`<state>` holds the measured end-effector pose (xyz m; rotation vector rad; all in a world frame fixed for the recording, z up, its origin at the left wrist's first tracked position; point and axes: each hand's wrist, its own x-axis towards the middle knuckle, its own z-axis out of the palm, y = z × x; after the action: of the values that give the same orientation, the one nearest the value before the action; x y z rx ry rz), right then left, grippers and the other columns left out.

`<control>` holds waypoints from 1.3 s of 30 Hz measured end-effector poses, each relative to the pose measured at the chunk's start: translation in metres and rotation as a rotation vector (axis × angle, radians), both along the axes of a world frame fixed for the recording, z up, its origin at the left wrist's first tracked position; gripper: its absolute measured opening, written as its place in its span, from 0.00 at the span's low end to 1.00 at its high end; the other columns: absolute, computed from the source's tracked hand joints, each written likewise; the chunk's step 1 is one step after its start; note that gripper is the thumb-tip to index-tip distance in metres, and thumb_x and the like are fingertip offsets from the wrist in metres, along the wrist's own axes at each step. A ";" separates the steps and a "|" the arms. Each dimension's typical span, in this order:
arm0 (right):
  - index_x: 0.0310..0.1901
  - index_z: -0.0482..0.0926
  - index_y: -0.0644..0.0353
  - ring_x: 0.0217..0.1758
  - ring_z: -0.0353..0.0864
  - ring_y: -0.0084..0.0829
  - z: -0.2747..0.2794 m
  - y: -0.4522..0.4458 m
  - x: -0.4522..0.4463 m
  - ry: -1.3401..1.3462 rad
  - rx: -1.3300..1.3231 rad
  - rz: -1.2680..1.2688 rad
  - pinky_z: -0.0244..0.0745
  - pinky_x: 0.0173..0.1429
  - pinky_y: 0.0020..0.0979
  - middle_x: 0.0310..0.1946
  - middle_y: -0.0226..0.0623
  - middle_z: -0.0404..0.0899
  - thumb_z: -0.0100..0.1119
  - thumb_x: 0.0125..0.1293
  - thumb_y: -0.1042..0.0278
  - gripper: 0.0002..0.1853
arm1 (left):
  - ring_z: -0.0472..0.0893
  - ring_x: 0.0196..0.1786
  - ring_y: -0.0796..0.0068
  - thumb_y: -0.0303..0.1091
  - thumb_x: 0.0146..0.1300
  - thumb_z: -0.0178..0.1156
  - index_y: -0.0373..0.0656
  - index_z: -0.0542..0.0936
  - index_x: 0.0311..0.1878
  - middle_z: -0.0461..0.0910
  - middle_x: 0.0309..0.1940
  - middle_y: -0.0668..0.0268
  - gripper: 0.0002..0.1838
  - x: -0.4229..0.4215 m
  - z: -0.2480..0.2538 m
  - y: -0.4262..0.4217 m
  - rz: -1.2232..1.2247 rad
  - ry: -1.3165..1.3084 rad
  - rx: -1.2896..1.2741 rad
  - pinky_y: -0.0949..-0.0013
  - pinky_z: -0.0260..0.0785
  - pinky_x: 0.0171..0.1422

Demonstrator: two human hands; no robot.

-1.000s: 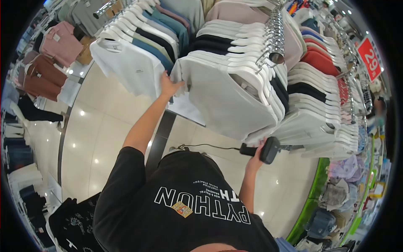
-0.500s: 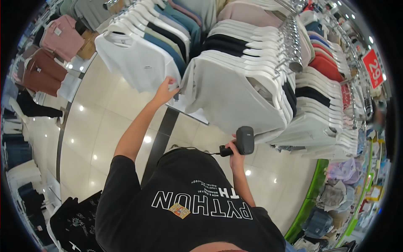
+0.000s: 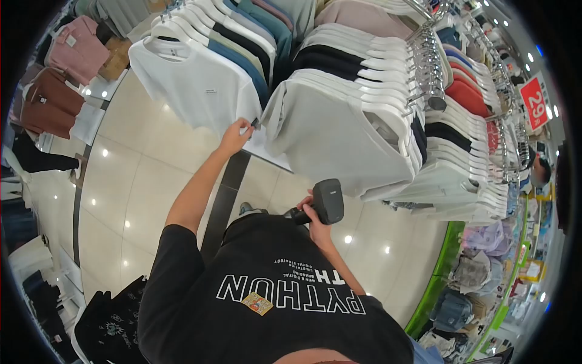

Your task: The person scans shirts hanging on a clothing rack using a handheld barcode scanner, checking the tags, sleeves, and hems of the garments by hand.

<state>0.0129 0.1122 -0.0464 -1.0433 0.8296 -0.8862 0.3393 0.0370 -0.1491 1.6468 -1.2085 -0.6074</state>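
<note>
My left hand (image 3: 234, 136) is closed in a pinch by the sleeve of a white T-shirt (image 3: 197, 82) on a hanger. At its fingertips shows a small dark tag (image 3: 254, 123), partly hidden by the fingers. Just to the right hangs a light grey T-shirt (image 3: 333, 130), the front one of a packed row. Low in front of my body, my right hand (image 3: 314, 217) is wrapped round the handle of a dark grey handheld barcode scanner (image 3: 328, 201). The scanner's head points up and away from me, apart from the clothes.
A metal rail (image 3: 433, 91) carries the hangers on the right, and a red price sign (image 3: 535, 102) stands beyond it. Folded and bagged goods lie along a green-edged shelf (image 3: 438, 279). Pink and brown tops hang at the far left, above tiled floor (image 3: 145, 182).
My left fingers have closed from a looser reach into a pinch on the small dark tag. My right hand has brought the scanner slightly left, towards my body.
</note>
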 end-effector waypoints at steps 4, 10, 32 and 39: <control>0.55 0.65 0.67 0.37 0.73 0.26 0.007 0.000 0.008 -0.061 0.092 -0.062 0.68 0.48 0.29 0.33 0.34 0.72 0.54 0.59 0.78 0.21 | 0.77 0.45 0.61 0.42 0.53 0.62 0.41 0.79 0.36 0.80 0.36 0.58 0.14 -0.003 0.008 -0.035 0.137 -0.213 0.009 0.63 0.68 0.49; 0.54 0.67 0.64 0.39 0.73 0.26 -0.002 0.012 0.015 0.026 -0.044 -0.073 0.68 0.48 0.29 0.35 0.34 0.72 0.54 0.60 0.77 0.19 | 0.79 0.40 0.62 0.39 0.56 0.61 0.39 0.80 0.34 0.80 0.33 0.58 0.12 0.004 -0.009 -0.058 -0.008 -0.251 0.021 0.65 0.69 0.45; 0.44 0.72 0.63 0.41 0.74 0.25 -0.005 0.012 0.022 0.145 -0.143 -0.144 0.71 0.48 0.28 0.37 0.33 0.75 0.54 0.61 0.75 0.09 | 0.64 0.21 0.81 0.46 0.65 0.51 0.35 0.74 0.26 0.67 0.14 0.68 0.22 0.003 0.040 0.003 -0.130 0.102 0.086 0.72 0.59 0.26; 0.44 0.75 0.63 0.41 0.76 0.23 0.010 -0.017 0.079 0.348 -0.473 -0.031 0.73 0.45 0.25 0.39 0.32 0.77 0.62 0.56 0.75 0.14 | 0.57 0.20 0.88 0.45 0.64 0.53 0.38 0.69 0.17 0.60 0.13 0.78 0.24 -0.021 0.108 0.034 -0.089 0.408 0.076 0.75 0.50 0.23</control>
<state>0.0914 0.0949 -0.0362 -1.6347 0.9490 -0.9661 0.3187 0.0711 -0.0414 1.4448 -0.9698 -1.0012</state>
